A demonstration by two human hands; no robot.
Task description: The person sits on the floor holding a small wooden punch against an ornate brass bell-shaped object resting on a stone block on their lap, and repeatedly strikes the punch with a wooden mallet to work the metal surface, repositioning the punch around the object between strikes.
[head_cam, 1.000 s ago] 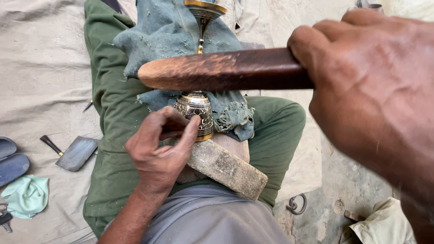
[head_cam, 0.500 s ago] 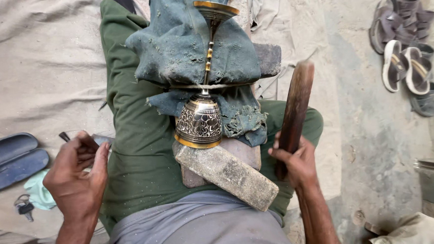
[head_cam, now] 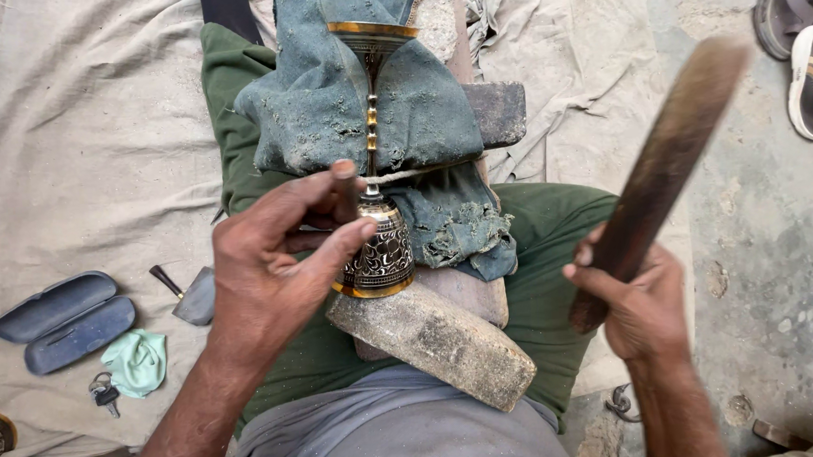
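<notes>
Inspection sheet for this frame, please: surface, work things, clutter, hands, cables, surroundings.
Surface: pale cloth sheet on the ground; the person sits on it.
Work things: engraved metal goblet lying on a grey-blue rag over the lap, tied with string; stone block under its base.
Clutter: open glasses case, green cloth, keys, small blade tool.
Hands: left hand pinches at the goblet; right hand grips a wooden stick.
Cables: nothing seen.
Surroundings: sandals on bare concrete.
</notes>
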